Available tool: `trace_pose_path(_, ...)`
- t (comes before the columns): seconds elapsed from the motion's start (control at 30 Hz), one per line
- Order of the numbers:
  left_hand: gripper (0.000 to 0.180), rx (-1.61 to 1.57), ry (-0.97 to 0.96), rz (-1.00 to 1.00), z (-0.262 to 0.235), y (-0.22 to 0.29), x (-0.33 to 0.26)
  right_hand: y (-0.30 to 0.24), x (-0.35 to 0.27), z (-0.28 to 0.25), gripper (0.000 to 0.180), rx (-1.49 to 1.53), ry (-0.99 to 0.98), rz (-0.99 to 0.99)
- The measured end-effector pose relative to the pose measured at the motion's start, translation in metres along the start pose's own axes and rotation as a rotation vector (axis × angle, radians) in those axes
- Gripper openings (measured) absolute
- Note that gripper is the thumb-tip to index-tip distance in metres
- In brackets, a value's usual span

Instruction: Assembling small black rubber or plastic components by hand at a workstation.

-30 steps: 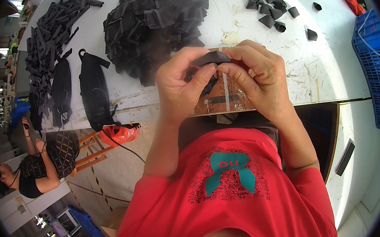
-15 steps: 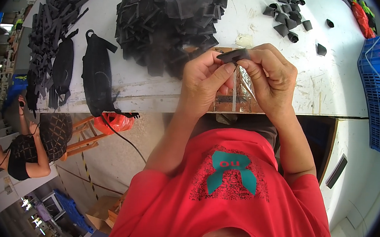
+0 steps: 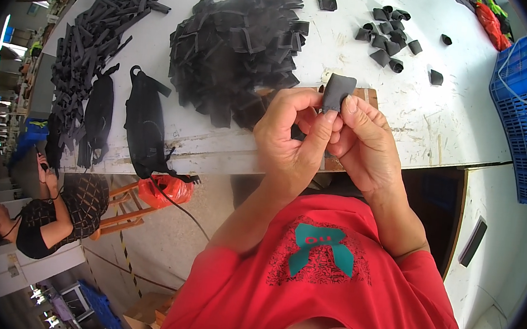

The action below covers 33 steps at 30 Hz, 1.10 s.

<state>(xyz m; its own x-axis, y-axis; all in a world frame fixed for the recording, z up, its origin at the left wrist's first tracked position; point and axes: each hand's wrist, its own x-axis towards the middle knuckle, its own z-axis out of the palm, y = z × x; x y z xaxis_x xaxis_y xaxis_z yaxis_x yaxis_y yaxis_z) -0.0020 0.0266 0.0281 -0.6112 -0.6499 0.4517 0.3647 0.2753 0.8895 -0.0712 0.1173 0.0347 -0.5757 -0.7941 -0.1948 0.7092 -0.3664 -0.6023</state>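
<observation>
A small piece of dark grey fabric (image 3: 340, 90), folded like a short loop or tab, stands upright between my two hands above the table's near edge. My left hand (image 3: 295, 132) pinches its lower left side with thumb and fingers. On the lower right, my right hand (image 3: 368, 133) grips it, thumb against its edge. Just beyond and to the left rises a big heap of dark fabric pieces (image 3: 237, 41). Several rolled fabric loops (image 3: 390, 37) lie scattered at the far right, and one flat piece (image 3: 327, 4) rests apart from them.
Long dark strips (image 3: 91, 46) are piled at the left of the white table (image 3: 452, 119). Two black pouch-like items (image 3: 145, 121) lie beside them. A blue plastic crate (image 3: 521, 119) stands at the right edge. At far left a person (image 3: 49, 220) sits by a wooden stool (image 3: 120, 211).
The fabric piece has been turned from lying nearly flat to upright, its broad face now showing. Both hands have come slightly lower and closer together. The view has shifted a little.
</observation>
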Motion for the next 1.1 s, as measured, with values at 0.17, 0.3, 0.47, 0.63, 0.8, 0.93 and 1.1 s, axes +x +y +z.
trace_pose_path(0.17,0.009,0.184,0.074,0.005,-0.012,0.005,-0.004,0.000,-0.008,0.003,0.017,-0.893,0.178,-0.271)
trace_pose_path(0.3,0.009,0.167,-0.018,-0.088,-0.009,0.007,-0.003,-0.002,-0.017,0.002,0.009,-1.200,0.036,-0.965)
trace_pose_path(0.47,0.010,0.090,-0.069,-0.044,-0.012,0.015,-0.004,0.001,-0.019,0.002,0.011,-1.257,-0.013,-0.853)
trace_pose_path(0.63,0.010,-0.025,-0.152,-0.173,-0.021,0.013,-0.003,0.001,-0.015,0.008,0.009,-1.359,-0.079,-0.849)
trace_pose_path(0.8,0.009,-0.019,-0.193,-0.171,-0.026,0.011,0.001,0.002,-0.014,0.011,0.010,-1.516,-0.056,-0.935)
trace_pose_path(0.93,0.009,-0.072,-0.232,-0.196,-0.027,0.007,-0.002,0.004,-0.014,0.006,0.011,-1.558,-0.109,-0.990)
trace_pose_path(1.1,0.011,0.102,-0.099,-0.175,-0.015,0.013,-0.011,-0.003,-0.007,-0.001,0.020,-1.915,-0.151,-1.471)
